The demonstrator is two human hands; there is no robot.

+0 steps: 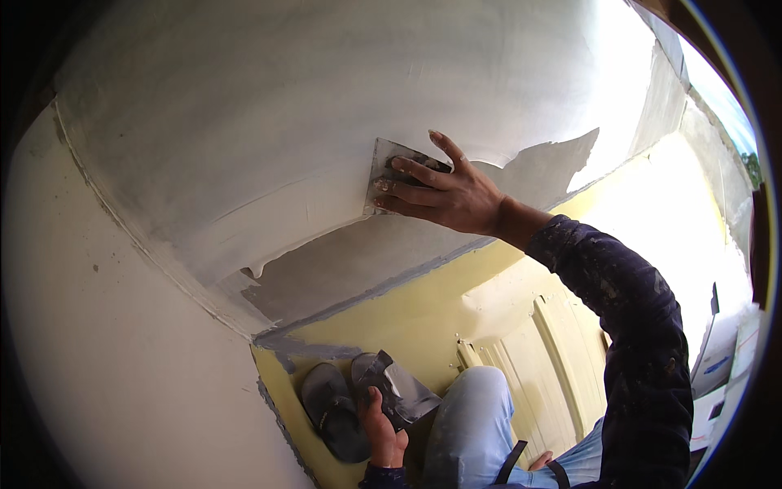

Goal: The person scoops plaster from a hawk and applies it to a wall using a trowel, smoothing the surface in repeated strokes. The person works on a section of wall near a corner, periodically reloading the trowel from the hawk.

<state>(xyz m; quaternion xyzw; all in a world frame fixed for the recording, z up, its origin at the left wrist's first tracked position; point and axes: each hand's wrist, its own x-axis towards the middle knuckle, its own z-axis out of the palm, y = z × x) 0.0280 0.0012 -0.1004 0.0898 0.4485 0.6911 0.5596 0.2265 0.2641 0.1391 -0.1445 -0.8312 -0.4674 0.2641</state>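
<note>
My right hand (440, 187) grips a square metal trowel (381, 151) laid against the wall (309, 122), along the lower edge of a smeared layer of white compound (244, 228). Darker grey, uncoated surface (334, 273) shows just below it. At the bottom, my left hand (383, 428) holds a dark, wide-bladed tool (403, 395) with pale smears on its blade. Just left of that hand lies a pair of dark flip-flops (330, 416), the right one partly behind the tool.
A pale side wall (138, 326) meets the coated wall at the left. I am low on a yellow surface (423, 310) with ribbed panels (554, 359), my jeans-clad knee (472, 407) at the bottom. Sky and foliage (745, 163) show at the far right.
</note>
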